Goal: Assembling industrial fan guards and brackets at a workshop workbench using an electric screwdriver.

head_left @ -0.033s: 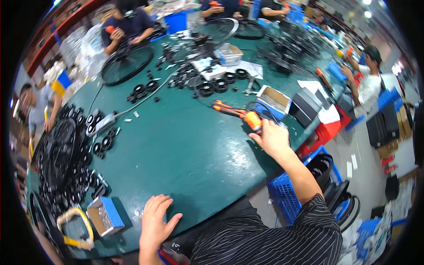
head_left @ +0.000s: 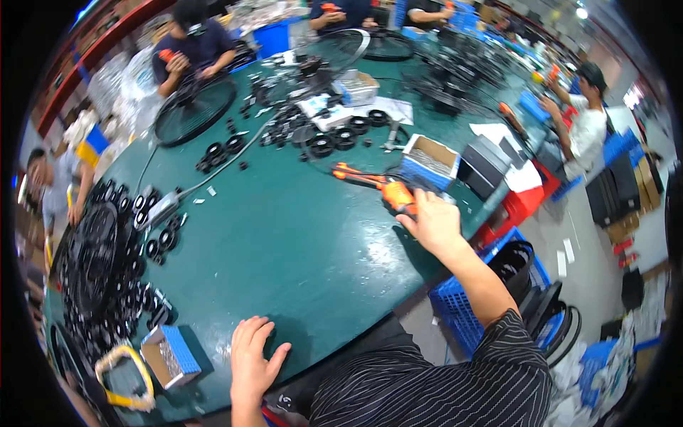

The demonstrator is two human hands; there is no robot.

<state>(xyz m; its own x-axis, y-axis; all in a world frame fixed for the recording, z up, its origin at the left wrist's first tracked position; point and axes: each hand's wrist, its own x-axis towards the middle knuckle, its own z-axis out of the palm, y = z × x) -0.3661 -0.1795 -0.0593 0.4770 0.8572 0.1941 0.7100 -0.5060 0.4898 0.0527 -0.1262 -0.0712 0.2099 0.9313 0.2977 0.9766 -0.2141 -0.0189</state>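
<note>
Black parts (head_left: 92,263) lie heaped on the table's (head_left: 277,242) left side. Near them, a yellow ring (head_left: 147,376) lies beside a box (head_left: 188,350). At the near edge is the left hand (head_left: 256,357), open, thumb apart, holding nothing. Farther right, the right hand (head_left: 437,225) curls around the near end of an orange tool (head_left: 397,196), just nearer than a second box (head_left: 420,174).

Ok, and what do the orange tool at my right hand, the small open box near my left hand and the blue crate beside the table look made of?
The orange tool: probably moulded plastic, smooth with a slight sheen. The small open box: likely cardboard, with thin, flat, blue-faced walls. The blue crate: seemingly rigid plastic, with lattice sides.
</note>
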